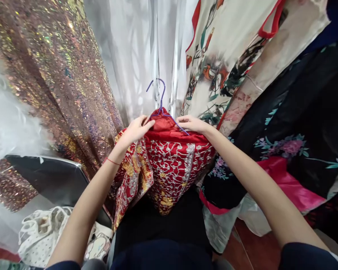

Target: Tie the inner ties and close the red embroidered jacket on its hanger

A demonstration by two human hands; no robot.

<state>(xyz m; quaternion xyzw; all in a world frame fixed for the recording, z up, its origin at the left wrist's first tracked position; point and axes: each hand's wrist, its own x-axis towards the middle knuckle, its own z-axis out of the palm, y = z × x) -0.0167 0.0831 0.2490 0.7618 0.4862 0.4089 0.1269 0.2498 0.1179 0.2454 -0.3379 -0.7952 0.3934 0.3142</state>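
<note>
A red embroidered garment (171,161) with silver and gold patterning lies across my lap, its red lining showing at the neck. A purple wire hanger (164,92) sits in the neck opening, hook pointing up and one slanting arm lying over the red fabric at the right. My left hand (139,129) is closed on the garment's left shoulder edge, thumb over the lining. On the other side, my right hand (190,123) holds the neck edge beside the hanger's arm, its fingers partly hidden by the fabric.
A sequined curtain-like cloth (64,67) hangs at left, above a dark chair back (50,180) and a white dotted bag (42,232). White sheer fabric (129,48) hangs ahead. A floral dress (214,63) and black embroidered clothing (293,112) hang at right.
</note>
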